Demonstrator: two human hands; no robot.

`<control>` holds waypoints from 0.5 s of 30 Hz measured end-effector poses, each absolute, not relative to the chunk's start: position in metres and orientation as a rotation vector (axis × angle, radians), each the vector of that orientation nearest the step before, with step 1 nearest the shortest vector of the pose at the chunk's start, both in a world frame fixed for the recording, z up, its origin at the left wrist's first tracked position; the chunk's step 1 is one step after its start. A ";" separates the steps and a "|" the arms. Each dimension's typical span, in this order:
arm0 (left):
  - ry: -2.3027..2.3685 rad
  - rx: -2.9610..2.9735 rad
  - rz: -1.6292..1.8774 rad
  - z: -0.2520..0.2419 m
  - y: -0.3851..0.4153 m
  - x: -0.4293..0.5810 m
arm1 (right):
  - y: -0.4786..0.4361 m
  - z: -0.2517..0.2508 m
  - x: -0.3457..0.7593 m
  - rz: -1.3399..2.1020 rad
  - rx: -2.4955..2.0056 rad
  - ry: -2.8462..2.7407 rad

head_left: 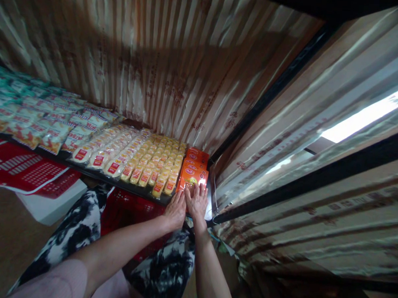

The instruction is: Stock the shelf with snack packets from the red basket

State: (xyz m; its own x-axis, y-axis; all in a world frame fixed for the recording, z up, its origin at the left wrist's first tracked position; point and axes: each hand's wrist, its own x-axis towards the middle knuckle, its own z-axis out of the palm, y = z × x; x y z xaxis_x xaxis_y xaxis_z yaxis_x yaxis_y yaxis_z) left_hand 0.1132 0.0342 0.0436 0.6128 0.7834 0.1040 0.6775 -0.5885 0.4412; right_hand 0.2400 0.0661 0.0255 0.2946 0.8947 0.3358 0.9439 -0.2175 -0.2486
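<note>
Orange packets (192, 159) with pink oval labels lie in an overlapping row at the right end of a dark shelf (127, 190). My right hand (197, 201) rests on the nearest packet with its fingers stretched and apart. Beside it, my left hand (176, 211) touches the packet's near left edge, fingers extended. Neither hand is wrapped round anything that shows. Just left of the packets sit rows of small yellow-wrapped snacks (157, 164), then white-wrapped snacks (108, 147) with red labels.
Farther left on the shelf lie white snack bags (56, 134) and green bags (20, 86). A red basket (52, 177) over a white box (53, 202) stands below. Corrugated sheeting (176, 69) backs the shelf; dark metal bars (274, 97) frame the right side.
</note>
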 end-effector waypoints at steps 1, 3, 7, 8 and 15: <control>1.184 2.470 0.419 0.043 0.033 0.113 | 0.066 0.026 0.239 -0.162 -2.175 -1.646; 1.199 2.455 0.425 0.040 0.030 0.111 | 0.066 0.026 0.239 -0.159 -2.181 -1.646; 1.141 2.495 0.365 0.037 0.027 0.107 | 0.067 0.024 0.239 -0.170 -2.152 -1.645; 1.128 2.502 0.343 0.037 0.027 0.106 | 0.068 0.023 0.240 -0.168 -2.141 -1.643; 1.167 2.450 0.259 0.045 0.025 0.107 | 0.067 0.025 0.240 -0.142 -2.118 -1.634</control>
State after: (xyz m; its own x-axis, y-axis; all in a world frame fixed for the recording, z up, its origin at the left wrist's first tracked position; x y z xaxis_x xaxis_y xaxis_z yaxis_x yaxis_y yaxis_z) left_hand 0.1073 0.0255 0.0449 0.6318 0.7751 -0.0093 0.6986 -0.5641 0.4402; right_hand 0.2399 0.0673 0.0246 0.2898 0.8899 0.3522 0.9374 -0.1898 -0.2919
